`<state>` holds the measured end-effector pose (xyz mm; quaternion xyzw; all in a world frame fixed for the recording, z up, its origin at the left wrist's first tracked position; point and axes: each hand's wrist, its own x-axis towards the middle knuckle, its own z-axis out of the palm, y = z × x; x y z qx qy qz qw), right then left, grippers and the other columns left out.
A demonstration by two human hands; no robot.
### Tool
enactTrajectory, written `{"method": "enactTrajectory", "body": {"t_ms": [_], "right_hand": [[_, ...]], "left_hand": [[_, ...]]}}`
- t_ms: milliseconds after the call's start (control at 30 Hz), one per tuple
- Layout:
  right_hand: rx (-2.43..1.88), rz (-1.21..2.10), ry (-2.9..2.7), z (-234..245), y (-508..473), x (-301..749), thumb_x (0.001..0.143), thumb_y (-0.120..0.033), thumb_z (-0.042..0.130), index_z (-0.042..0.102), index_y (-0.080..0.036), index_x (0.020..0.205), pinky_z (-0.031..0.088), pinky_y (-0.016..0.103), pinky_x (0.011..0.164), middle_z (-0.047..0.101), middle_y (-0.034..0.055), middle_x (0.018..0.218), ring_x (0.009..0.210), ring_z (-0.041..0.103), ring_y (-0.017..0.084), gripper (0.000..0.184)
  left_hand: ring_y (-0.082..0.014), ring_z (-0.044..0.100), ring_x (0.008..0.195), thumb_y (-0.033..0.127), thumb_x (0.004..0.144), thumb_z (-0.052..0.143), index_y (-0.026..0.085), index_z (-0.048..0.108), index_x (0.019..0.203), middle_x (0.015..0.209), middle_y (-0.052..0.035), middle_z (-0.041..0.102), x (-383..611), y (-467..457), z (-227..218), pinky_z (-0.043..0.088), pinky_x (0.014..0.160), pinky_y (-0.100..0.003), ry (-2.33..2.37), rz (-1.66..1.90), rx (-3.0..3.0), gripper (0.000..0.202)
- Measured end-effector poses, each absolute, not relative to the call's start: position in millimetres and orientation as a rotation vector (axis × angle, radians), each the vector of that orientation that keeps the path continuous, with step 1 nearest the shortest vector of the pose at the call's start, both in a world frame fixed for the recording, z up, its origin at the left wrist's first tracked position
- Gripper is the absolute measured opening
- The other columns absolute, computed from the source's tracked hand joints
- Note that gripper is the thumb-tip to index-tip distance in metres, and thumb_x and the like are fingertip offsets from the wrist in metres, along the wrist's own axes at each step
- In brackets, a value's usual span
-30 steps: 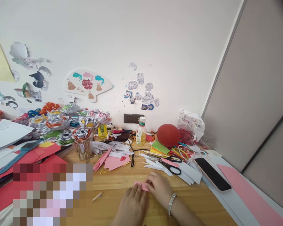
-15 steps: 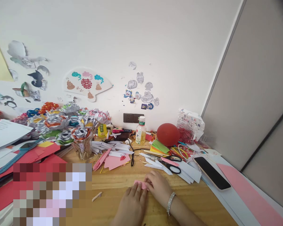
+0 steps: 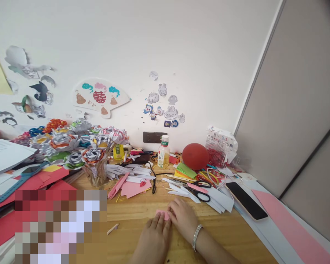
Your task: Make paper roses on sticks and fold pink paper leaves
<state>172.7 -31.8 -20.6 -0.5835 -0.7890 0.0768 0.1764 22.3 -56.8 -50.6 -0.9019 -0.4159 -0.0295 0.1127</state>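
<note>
A small piece of pink paper (image 3: 162,212) lies on the wooden table (image 3: 132,216), partly covered by my fingers. My left hand (image 3: 154,234) rests flat, its fingers stretched forward with the tips pressing on the paper's near edge. From the right side, my right hand (image 3: 183,216) bends its fingers together at the paper's right end, where the fingertips hide part of it. A silvery bracelet (image 3: 197,237) circles my right wrist.
Black-handled scissors (image 3: 204,197) lie among white paper strips beyond my right hand. A phone (image 3: 246,200) is at the right. Behind stand a bottle (image 3: 164,152), a red balloon (image 3: 195,156) and a cup (image 3: 95,176) of paper flowers. A pixelated patch hides the lower left.
The whole view has shifted very slightly. Both hands stay at the pink paper in nearly the same pose.
</note>
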Motion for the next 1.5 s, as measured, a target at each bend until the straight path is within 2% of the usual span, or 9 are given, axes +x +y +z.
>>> {"method": "enactTrajectory", "body": {"t_ms": [200,300,467,633,933,1067,1267,1400,1500], "right_hand": [[-1.774,-0.106,-2.328,-24.5,-33.5,164.4,0.089,-0.018,0.05,0.06,-0.019,0.095,0.04,0.033,0.073,0.059,0.0091,0.097,0.091,0.053,0.024,0.012],[-1.825,-0.161,-2.316,-22.6,-35.4,165.1,0.088,-0.021,0.052,0.06,-0.019,0.099,0.041,0.036,0.077,0.058,0.0109,0.104,0.096,0.052,0.026,0.014],[-1.859,-0.089,-2.33,-16.0,-39.7,180.3,0.087,-0.026,0.053,0.054,-0.019,0.123,0.038,0.045,0.091,0.051,0.0157,0.128,0.113,0.046,0.032,0.037],[-1.88,0.093,-2.361,-13.7,-42.6,199.6,0.087,-0.028,0.052,0.048,-0.022,0.133,0.03,0.047,0.1,0.037,0.0121,0.144,0.124,0.039,0.032,0.046],[-1.762,0.361,-2.48,-7.1,-40.9,219.4,0.08,-0.048,0.057,0.039,-0.021,0.139,0.021,0.047,0.107,0.026,0.0132,0.15,0.134,0.025,0.032,0.068],[-1.773,0.356,-2.468,-6.0,-41.3,215.6,0.081,-0.048,0.055,0.04,-0.019,0.139,0.022,0.048,0.107,0.028,0.0139,0.149,0.134,0.025,0.032,0.066],[-1.735,0.289,-2.44,-7.7,-42.5,212.6,0.081,-0.048,0.055,0.044,-0.018,0.135,0.026,0.046,0.105,0.036,0.014,0.144,0.13,0.03,0.031,0.062],[-1.748,0.242,-2.422,-9.2,-42.2,210.8,0.081,-0.046,0.055,0.047,-0.019,0.132,0.028,0.046,0.103,0.038,0.0136,0.143,0.128,0.033,0.031,0.058],[-1.757,0.218,-2.424,-10.3,-41.7,209.3,0.081,-0.047,0.056,0.046,-0.02,0.132,0.029,0.047,0.102,0.039,0.0129,0.142,0.126,0.034,0.032,0.058]], "left_hand": [[-0.03,0.045,0.125,0.002,0.083,0.038,0.01,0.045,0.133,0.133,-0.0195,0.05,21.3,-55.5,-55.8,0.045,0.094,-0.043,-1.219,-0.074,-2.642,0.051],[-0.0292,0.045,0.125,0.003,0.084,0.039,0.012,0.047,0.132,0.132,-0.0187,0.05,21.8,-56.0,-55.4,0.046,0.094,-0.042,-1.229,-0.087,-2.632,0.05],[-0.0296,0.05,0.121,0.012,0.088,0.043,0.014,0.054,0.125,0.129,-0.0177,0.054,20.8,-57.2,-48.3,0.046,0.092,-0.042,-1.259,-0.11,-2.65,0.039],[-0.0275,0.052,0.119,0.025,0.09,0.046,0.018,0.056,0.123,0.128,-0.0139,0.057,14.5,-57.7,-33.6,0.039,0.098,-0.045,-1.305,-0.239,-2.713,0.036],[-0.0268,0.048,0.123,0.032,0.09,0.048,0.02,0.055,0.125,0.131,-0.0125,0.054,12.2,-56.5,-26.3,0.033,0.103,-0.051,-1.371,-0.176,-2.749,0.037],[-0.0297,0.046,0.125,0.034,0.092,0.046,0.02,0.054,0.126,0.132,-0.0154,0.052,15.9,-57.8,-29.3,0.03,0.104,-0.057,-1.421,-0.121,-2.719,0.038],[-0.0364,0.041,0.127,0.023,0.086,0.055,0.032,0.047,0.131,0.137,-0.0171,0.045,19.8,-60.8,-23.9,0.033,0.096,-0.066,-1.339,0.076,-2.696,0.047],[-0.0345,0.035,0.131,0.017,0.084,0.053,0.028,0.041,0.135,0.141,-0.0156,0.038,18.6,-60.4,-21.6,0.028,0.098,-0.069,-1.4,0.094,-2.696,0.054],[-0.0319,0.03,0.134,0.022,0.086,0.047,0.023,0.036,0.138,0.145,-0.011,0.03,16.5,-59.7,-19.9,0.022,0.102,-0.068,-1.505,0.073,-2.729,0.054]]}}
